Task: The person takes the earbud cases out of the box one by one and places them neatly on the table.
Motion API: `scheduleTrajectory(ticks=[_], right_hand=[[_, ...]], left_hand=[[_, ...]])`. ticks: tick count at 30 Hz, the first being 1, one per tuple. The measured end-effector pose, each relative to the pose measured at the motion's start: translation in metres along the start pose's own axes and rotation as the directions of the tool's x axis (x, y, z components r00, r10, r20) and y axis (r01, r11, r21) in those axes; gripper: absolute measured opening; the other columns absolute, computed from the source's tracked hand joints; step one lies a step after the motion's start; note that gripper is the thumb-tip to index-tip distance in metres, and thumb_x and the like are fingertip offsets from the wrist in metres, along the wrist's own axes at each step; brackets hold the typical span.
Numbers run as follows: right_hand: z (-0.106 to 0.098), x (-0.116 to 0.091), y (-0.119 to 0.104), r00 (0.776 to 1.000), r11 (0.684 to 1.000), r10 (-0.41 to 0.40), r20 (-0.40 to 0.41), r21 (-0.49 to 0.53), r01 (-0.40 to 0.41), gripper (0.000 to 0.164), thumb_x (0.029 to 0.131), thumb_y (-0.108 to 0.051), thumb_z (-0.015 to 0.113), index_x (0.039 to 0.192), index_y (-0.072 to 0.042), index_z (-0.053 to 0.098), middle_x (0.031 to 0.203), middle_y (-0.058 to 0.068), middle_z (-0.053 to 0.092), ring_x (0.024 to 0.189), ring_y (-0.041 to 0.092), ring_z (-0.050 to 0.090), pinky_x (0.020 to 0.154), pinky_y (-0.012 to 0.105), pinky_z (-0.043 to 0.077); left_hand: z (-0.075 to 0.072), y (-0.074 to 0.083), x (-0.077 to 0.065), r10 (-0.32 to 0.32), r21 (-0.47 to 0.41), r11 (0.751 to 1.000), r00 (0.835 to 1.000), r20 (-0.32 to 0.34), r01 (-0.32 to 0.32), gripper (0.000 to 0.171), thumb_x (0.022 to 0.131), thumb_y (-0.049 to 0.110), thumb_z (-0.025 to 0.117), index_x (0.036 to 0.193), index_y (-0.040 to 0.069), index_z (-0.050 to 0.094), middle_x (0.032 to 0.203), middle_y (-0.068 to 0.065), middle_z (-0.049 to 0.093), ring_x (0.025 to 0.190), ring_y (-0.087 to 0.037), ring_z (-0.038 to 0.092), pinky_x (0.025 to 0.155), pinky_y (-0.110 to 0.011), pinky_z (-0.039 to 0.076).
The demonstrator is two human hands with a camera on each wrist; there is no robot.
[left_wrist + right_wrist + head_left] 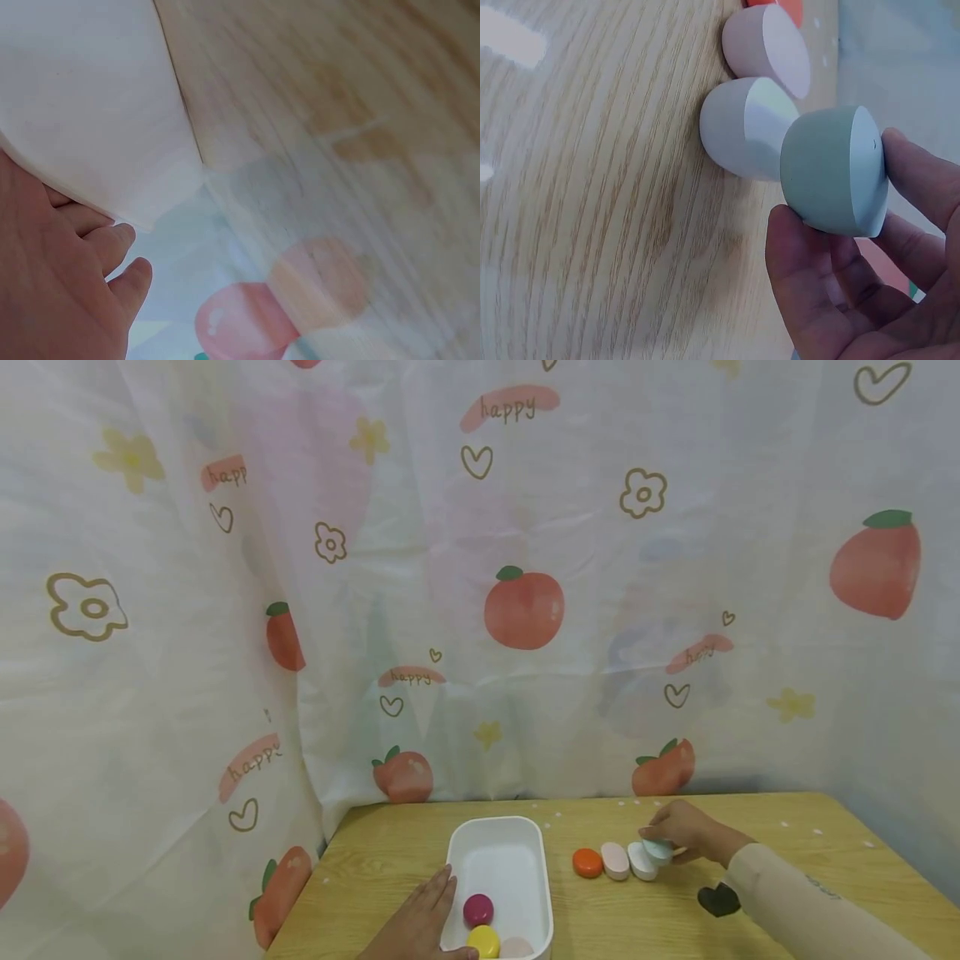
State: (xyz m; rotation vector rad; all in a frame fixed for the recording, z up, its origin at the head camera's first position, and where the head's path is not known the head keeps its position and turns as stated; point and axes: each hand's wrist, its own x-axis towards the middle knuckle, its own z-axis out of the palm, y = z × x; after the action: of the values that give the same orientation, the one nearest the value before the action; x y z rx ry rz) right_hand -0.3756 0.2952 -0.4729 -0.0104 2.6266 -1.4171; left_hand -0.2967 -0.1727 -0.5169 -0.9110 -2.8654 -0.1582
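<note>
My right hand (686, 831) pinches a small pale green rounded piece (832, 172) with a flat face, between thumb and fingers. It is close beside a white rounded piece (746, 127) on the table. A pale pink oval piece (616, 861) and an orange round one (587, 862) continue the row to the left. My left hand (420, 914) lies against the left side of a white box (498, 852), its fingers fairly straight. Inside the box are a magenta piece (478, 910), a yellow piece (483, 942) and a pale pink one (516, 948), cut off by the frame.
A dark heart-shaped thing (718, 900) lies by the right forearm. Small white spots dot the wooden table (622, 918). A printed fruit curtain (525, 710) hangs behind the table and along its left side.
</note>
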Motion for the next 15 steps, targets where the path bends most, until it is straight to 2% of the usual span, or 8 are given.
scheduleTrajectory(ticks=[6, 15], right_hand=[[-0.0027, 0.0037, 0.0032, 1.000, 1.000, 0.016, 0.001, -0.010, -0.016, 0.036, 0.088, -0.021, 0.073, 0.105, 0.008, 0.064, 0.096, 0.015, 0.060, 0.086, 0.029, 0.057, 0.068, 0.045, 0.057], [-0.0073, 0.0072, 0.0109, 1.000, 0.999, 0.023, -0.022, -0.046, -0.024, 0.042, 0.087, -0.021, 0.075, 0.108, 0.012, 0.061, 0.097, 0.017, 0.058, 0.087, 0.029, 0.054, 0.067, 0.045, 0.057]], left_hand=[[-0.0012, 0.0000, 0.0010, -0.032, -0.024, 0.999, 0.999, 0.039, 0.033, 0.105, 0.083, 0.079, 0.043, 0.149, -0.002, 0.033, 0.156, -0.016, 0.028, 0.141, -0.026, 0.028, 0.109, -0.051, 0.031], [0.0004, -0.0015, 0.0019, -0.006, -0.001, 1.000, 1.000, 0.021, 0.006, 0.104, 0.084, 0.078, 0.044, 0.148, -0.003, 0.035, 0.154, -0.017, 0.030, 0.141, -0.027, 0.029, 0.107, -0.051, 0.033]])
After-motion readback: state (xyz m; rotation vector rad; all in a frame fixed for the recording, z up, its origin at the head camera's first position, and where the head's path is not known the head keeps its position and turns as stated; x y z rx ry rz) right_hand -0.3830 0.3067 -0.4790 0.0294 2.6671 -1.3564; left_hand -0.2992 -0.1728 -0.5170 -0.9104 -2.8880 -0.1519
